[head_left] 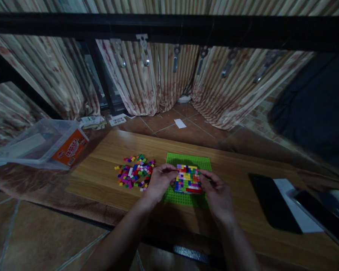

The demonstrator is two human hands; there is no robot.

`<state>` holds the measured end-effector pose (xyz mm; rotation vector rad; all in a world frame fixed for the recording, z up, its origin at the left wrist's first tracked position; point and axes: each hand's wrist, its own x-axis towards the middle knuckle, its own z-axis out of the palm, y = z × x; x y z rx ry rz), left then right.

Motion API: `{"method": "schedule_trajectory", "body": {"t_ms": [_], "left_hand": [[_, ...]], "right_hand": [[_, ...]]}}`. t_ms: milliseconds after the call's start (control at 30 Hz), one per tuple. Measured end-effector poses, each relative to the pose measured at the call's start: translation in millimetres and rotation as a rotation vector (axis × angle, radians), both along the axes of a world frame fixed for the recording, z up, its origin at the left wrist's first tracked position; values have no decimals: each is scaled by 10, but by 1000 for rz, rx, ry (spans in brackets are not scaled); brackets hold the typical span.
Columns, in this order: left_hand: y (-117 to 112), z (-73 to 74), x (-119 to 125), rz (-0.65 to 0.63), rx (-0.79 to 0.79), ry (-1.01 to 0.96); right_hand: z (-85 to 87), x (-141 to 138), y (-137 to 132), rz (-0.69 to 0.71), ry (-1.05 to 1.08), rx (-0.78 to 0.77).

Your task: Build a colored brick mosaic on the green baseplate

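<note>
A green baseplate (188, 160) lies on a low wooden table (107, 154). A block of small multicoloured bricks (188, 178) is built on its middle. My left hand (159, 182) rests at the left edge of that block, fingers curled and pinched against it. My right hand (217, 194) is at the block's right edge, fingers bent onto the bricks. Whether either pinch holds a loose brick is hidden. A pile of loose coloured bricks (135, 171) lies left of the baseplate, just beyond my left hand.
A clear plastic box (31, 145) with an orange packet (70, 146) sits off the table's left end. A black tablet-like slab (271, 201) on white paper (296, 207) lies at the right. Striped curtains (158, 75) and a tiled floor lie behind.
</note>
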<state>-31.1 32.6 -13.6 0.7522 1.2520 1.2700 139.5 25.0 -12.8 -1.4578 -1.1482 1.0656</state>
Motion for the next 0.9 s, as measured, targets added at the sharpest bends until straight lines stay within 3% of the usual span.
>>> {"method": "schedule_trajectory", "body": {"t_ms": [333,633,767,900], "left_hand": [[8,-21,22,40,-19,-60],[-11,-104,10,5,100,133],[3,-45,-350,39,205,474],[29,50,-860,71,100,1111]], "right_hand": [[-123,-44,-27,24,72,-7],[-67,-32,-42,12,10,-73],[-66,-9,-45,32,5,-78],[-44,-8,-52,33,-46,-66]]}}
